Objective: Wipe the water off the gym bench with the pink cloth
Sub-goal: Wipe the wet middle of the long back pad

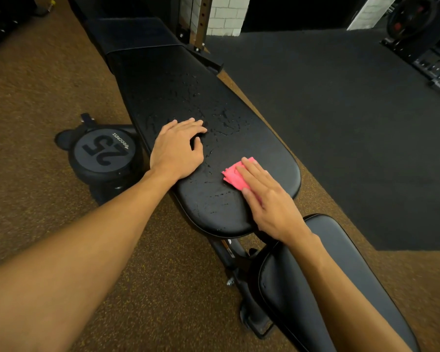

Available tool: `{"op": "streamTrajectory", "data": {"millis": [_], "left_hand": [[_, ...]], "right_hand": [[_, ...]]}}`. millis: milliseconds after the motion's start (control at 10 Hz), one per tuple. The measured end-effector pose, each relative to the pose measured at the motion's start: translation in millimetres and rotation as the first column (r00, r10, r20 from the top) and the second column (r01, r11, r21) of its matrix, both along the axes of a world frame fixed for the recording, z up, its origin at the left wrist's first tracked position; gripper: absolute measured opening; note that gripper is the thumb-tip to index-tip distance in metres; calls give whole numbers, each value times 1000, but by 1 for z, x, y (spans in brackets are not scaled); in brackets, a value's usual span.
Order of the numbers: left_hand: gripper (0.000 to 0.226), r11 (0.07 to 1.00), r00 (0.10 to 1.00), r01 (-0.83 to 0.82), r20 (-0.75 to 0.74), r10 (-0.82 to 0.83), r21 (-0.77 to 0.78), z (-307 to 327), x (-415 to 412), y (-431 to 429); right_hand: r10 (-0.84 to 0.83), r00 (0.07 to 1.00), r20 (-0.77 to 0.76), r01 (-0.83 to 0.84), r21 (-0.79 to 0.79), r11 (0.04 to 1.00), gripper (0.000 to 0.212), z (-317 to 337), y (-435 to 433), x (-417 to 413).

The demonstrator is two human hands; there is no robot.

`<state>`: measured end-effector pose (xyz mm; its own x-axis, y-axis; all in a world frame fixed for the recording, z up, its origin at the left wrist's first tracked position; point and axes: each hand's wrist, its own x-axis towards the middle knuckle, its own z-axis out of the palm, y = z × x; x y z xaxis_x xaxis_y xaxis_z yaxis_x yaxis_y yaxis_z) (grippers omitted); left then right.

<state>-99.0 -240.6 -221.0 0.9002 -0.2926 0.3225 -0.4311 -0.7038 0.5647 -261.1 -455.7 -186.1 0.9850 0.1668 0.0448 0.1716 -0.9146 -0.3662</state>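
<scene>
A long black padded gym bench (264, 138) runs from the middle of the view toward the far left. Water droplets and streaks (221, 123) glisten on its pad, mostly in the middle and near end. My right hand (267, 199) presses flat on a folded pink cloth (235, 176) at the near end of the pad, fingers covering part of it. My left hand (177, 148) rests palm down on the bench's left edge, fingers spread and holding nothing.
A black dumbbell marked 25 (104, 151) lies on the brown floor left of the bench. The separate seat pad (341, 288) sits under my right forearm. A rack upright (201, 24) stands behind; a black mat (341, 123) covers the floor at right.
</scene>
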Motion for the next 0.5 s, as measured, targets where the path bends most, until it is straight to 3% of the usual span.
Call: {"op": "streamTrajectory", "data": {"millis": [100, 300, 400, 500], "left_hand": [[38, 1000, 1000, -6, 2, 6, 2, 1, 1, 1], [38, 1000, 1000, -2, 11, 2, 14, -4, -3, 5], [37, 1000, 1000, -1, 14, 1, -8, -4, -5, 2], [37, 1000, 1000, -8, 15, 9, -21, -2, -3, 0]], "right_hand": [[-113, 994, -7, 113, 0, 994, 53, 0, 11, 16], [-4, 1000, 22, 5, -42, 999, 52, -4, 48, 10], [-44, 998, 52, 42, 24, 999, 50, -5, 36, -13], [-224, 974, 39, 220, 86, 972, 49, 0, 22, -5]]}}
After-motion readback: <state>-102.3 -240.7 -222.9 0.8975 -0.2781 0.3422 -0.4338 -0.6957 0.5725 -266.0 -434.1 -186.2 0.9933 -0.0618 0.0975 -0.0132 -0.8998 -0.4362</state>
